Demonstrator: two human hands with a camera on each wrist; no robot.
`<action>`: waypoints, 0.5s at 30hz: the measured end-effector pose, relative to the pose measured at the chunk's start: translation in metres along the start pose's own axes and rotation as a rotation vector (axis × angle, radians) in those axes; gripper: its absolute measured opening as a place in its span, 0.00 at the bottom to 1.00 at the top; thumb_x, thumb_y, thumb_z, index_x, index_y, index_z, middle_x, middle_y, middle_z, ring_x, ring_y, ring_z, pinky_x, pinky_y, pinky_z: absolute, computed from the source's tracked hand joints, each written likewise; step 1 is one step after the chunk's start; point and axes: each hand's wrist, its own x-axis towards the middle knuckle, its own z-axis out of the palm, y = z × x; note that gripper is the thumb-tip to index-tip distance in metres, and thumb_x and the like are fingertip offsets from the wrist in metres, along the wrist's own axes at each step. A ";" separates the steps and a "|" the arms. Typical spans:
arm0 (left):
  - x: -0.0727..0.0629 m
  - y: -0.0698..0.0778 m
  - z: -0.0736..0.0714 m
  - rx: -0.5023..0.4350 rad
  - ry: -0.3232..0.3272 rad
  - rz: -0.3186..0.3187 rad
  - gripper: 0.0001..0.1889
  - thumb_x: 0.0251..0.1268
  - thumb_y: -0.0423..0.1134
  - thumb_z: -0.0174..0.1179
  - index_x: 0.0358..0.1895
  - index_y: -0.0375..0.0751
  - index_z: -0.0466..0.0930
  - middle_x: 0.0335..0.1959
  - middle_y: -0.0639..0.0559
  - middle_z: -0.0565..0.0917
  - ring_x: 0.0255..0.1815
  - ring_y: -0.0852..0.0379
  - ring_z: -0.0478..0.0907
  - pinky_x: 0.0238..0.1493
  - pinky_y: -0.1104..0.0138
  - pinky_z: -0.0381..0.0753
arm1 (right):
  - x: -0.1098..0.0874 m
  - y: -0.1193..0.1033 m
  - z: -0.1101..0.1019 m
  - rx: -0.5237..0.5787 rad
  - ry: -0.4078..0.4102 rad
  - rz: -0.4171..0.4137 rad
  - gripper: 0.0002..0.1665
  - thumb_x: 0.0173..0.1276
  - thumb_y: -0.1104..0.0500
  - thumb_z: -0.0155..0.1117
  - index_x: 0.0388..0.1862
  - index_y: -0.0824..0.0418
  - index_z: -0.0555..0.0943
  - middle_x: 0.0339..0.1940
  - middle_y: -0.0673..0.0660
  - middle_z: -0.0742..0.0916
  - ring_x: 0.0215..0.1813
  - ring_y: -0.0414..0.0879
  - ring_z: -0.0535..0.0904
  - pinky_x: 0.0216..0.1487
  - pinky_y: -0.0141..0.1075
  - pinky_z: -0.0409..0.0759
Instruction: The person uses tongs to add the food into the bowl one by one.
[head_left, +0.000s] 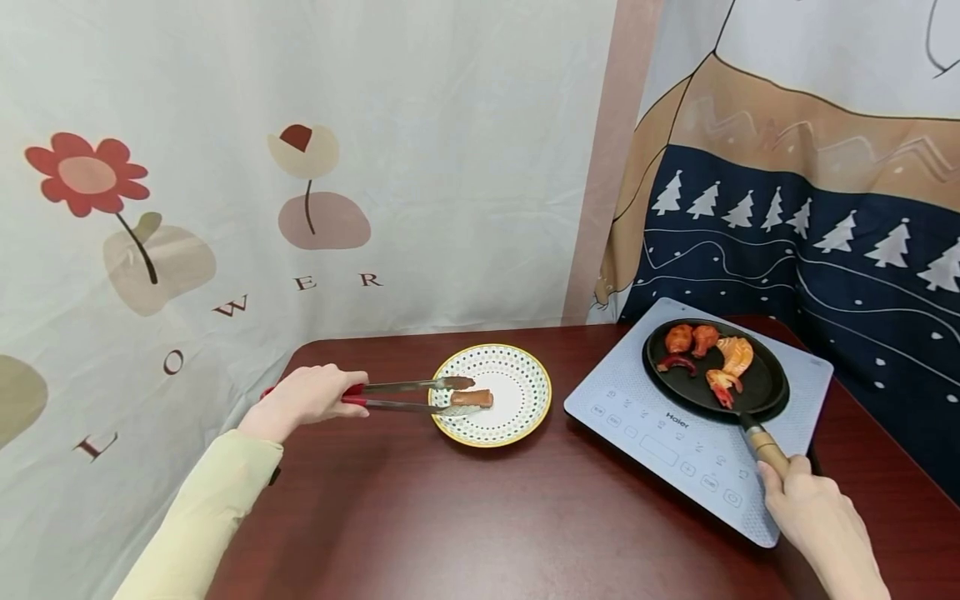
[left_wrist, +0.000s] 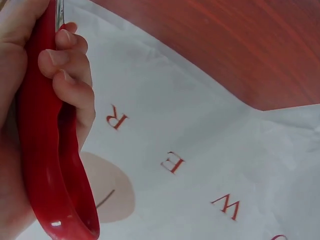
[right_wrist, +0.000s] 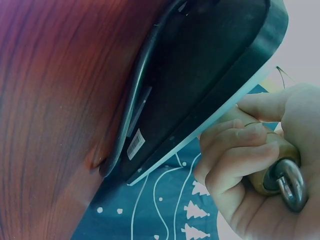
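Note:
In the head view my left hand [head_left: 306, 402] grips metal tongs [head_left: 401, 387] with red handles. Its fingers curl round the red handle [left_wrist: 42, 150] in the left wrist view. The tongs' tips reach over a dotted plate [head_left: 525, 412] with a yellow rim, on either side of a brown sausage-like piece [head_left: 472, 399]; whether they squeeze it I cannot tell. My right hand [head_left: 821, 517] holds the wooden handle [head_left: 769, 450] of a round black frying pan [head_left: 763, 385]. The right wrist view shows those fingers wrapped round the handle, its metal hanging ring [right_wrist: 292, 186] sticking out.
The pan sits on a pale induction cooktop [head_left: 607, 392] at the right of the dark red table [head_left: 450, 517]. In it lie a salmon-like piece [head_left: 735, 356], a shrimp [head_left: 723, 387], two drumstick-like pieces [head_left: 678, 338] and a dark red curved piece [head_left: 675, 363]. Printed curtains [head_left: 465, 167] hang behind.

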 end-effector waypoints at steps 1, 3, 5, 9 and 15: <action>0.000 -0.001 0.001 -0.010 -0.008 -0.005 0.15 0.53 0.53 0.67 0.33 0.50 0.73 0.15 0.58 0.68 0.18 0.62 0.65 0.22 0.68 0.62 | 0.000 0.000 0.000 0.000 0.001 -0.001 0.35 0.74 0.41 0.39 0.39 0.77 0.64 0.21 0.65 0.75 0.24 0.55 0.74 0.23 0.45 0.68; 0.000 -0.003 0.003 -0.040 -0.031 -0.018 0.15 0.53 0.53 0.66 0.34 0.49 0.73 0.16 0.58 0.69 0.19 0.62 0.65 0.23 0.67 0.63 | 0.000 0.000 -0.001 0.002 -0.001 -0.001 0.35 0.74 0.41 0.39 0.39 0.77 0.64 0.21 0.65 0.75 0.24 0.55 0.74 0.23 0.45 0.68; 0.001 -0.004 0.006 -0.076 -0.064 -0.036 0.15 0.55 0.53 0.66 0.35 0.48 0.74 0.18 0.57 0.71 0.20 0.62 0.66 0.24 0.67 0.64 | 0.000 0.000 -0.001 0.002 -0.002 0.000 0.35 0.74 0.41 0.39 0.39 0.77 0.64 0.21 0.65 0.75 0.24 0.55 0.74 0.23 0.45 0.68; 0.003 -0.005 0.012 -0.145 -0.127 -0.073 0.18 0.56 0.55 0.64 0.39 0.46 0.75 0.21 0.56 0.73 0.23 0.61 0.68 0.26 0.67 0.65 | -0.001 -0.001 -0.001 0.003 -0.007 0.002 0.34 0.74 0.41 0.39 0.39 0.77 0.64 0.21 0.64 0.75 0.24 0.55 0.73 0.23 0.45 0.68; 0.005 -0.005 0.019 -0.315 -0.211 -0.080 0.21 0.59 0.53 0.62 0.44 0.38 0.74 0.19 0.54 0.72 0.17 0.62 0.68 0.23 0.69 0.68 | -0.001 0.000 -0.001 0.004 -0.009 0.000 0.35 0.74 0.41 0.39 0.39 0.77 0.64 0.21 0.64 0.75 0.24 0.55 0.73 0.23 0.45 0.68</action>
